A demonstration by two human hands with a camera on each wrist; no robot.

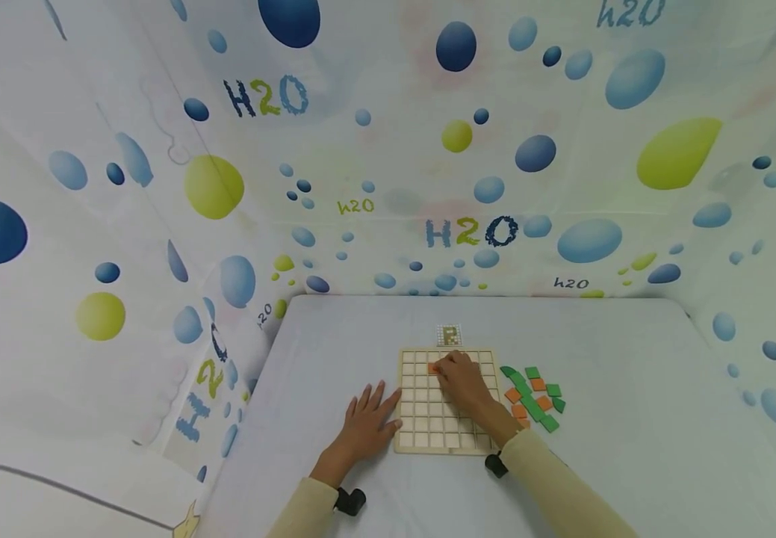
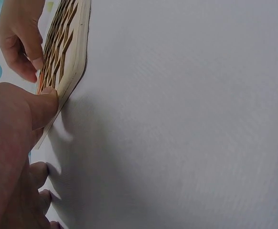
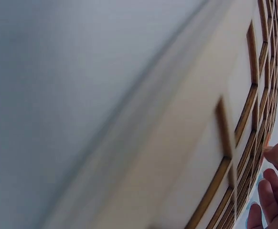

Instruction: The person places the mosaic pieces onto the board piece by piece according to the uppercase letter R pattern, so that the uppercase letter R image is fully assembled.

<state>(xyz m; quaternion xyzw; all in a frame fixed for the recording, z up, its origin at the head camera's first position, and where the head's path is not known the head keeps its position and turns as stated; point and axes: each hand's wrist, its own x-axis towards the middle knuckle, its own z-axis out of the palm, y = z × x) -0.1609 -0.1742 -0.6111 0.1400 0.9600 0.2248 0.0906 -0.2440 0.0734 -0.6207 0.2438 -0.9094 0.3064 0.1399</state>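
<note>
A pale wooden grid board (image 1: pixel 423 410) lies on the white table. In the head view my right hand (image 1: pixel 461 381) is over its upper part, fingers curled at an orange square tile (image 1: pixel 432 368); the fingertips partly hide that tile. The right wrist view shows the right hand (image 3: pixel 277 186) with its thumb low at the board's far cells. My left hand (image 1: pixel 363 426) rests spread at the board's left side. Its thumb touches the board's edge in the left wrist view, where the left hand (image 2: pixel 15 133) has its other fingers on the table.
Loose green tiles (image 1: pixel 533 407) and orange tiles (image 1: pixel 519 411) lie right of the board, some green ones with a curved side. A small patterned card (image 1: pixel 449 335) sits just beyond the board's far edge. White printed sheeting (image 1: pixel 401 164) rises behind the table.
</note>
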